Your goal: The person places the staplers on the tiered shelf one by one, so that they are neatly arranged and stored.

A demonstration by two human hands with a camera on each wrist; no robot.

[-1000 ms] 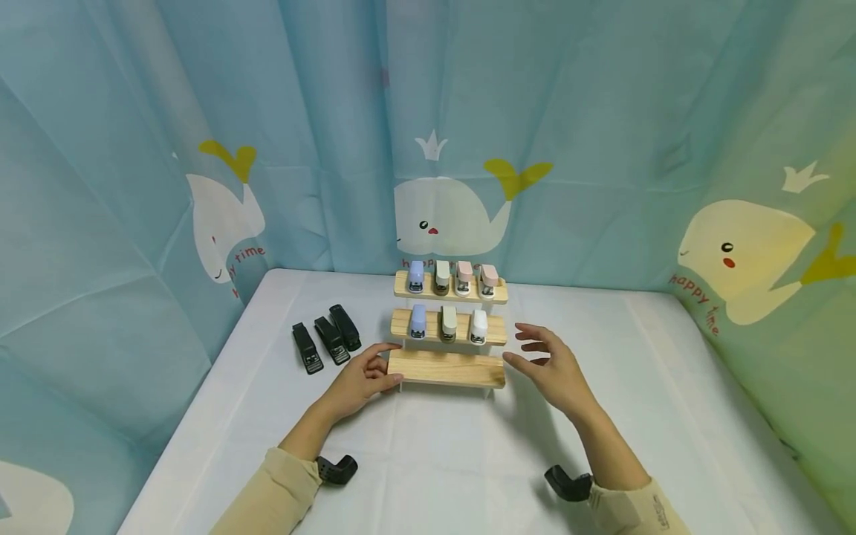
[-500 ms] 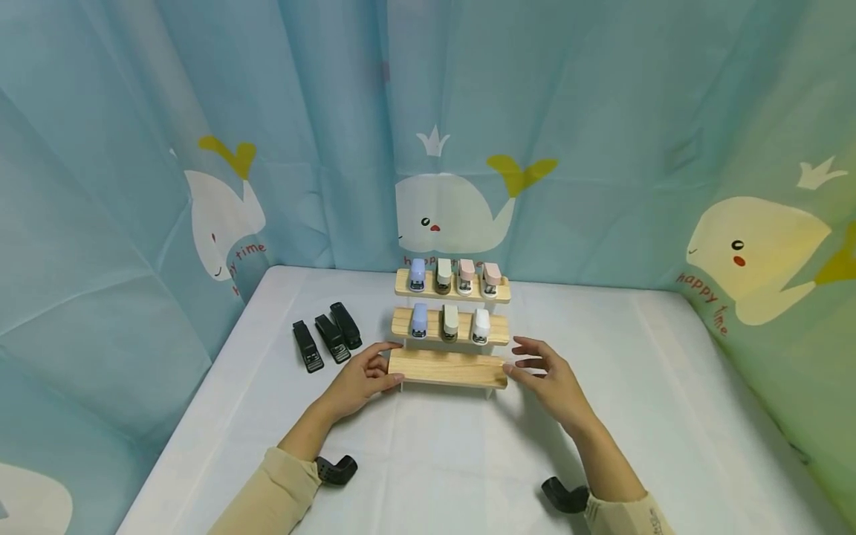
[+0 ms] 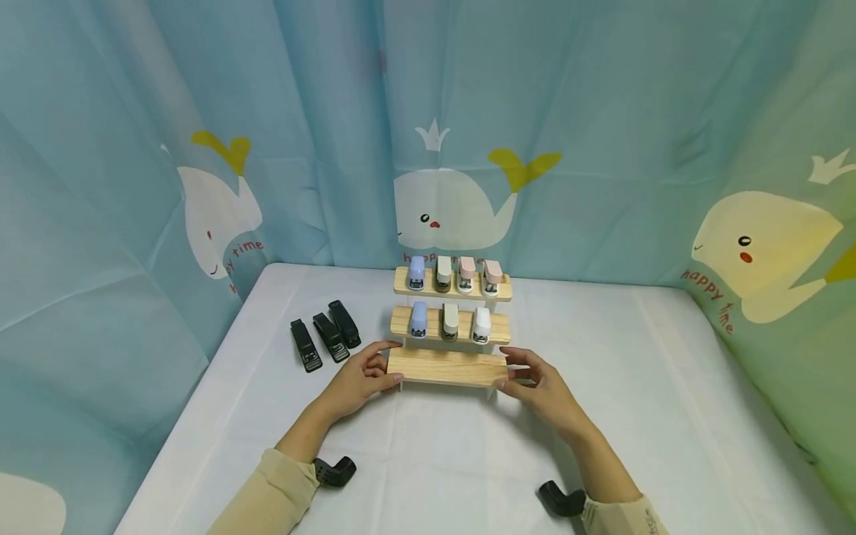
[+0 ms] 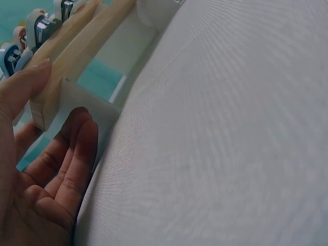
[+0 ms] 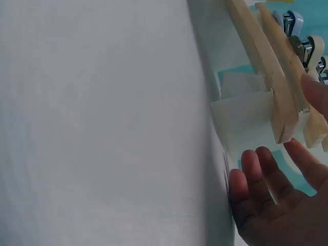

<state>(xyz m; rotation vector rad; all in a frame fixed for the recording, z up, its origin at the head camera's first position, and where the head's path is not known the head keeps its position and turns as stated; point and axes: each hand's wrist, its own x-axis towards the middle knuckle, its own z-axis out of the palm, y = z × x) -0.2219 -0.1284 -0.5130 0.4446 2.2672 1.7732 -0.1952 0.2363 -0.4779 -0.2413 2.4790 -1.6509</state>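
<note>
Here's the left arm (image 3: 301, 440) and the right arm (image 3: 602, 461), both reaching forward and angling inward, hands facing each other! The left hand (image 3: 357, 383) has its thumb (image 4: 32, 84) and forefinger (image 4: 25, 138) in a pinch, remaining fingers (image 4: 74, 169) loosely bent below. Opposite, the right hand (image 3: 543, 394) curves, right thumb (image 5: 316, 96) up and away from the lower fingers (image 5: 264, 179); whether it's gripping, hard to tell! Beige sleeves (image 3: 267, 490) end on the forearms, wrists (image 3: 321, 414) bare.
</note>
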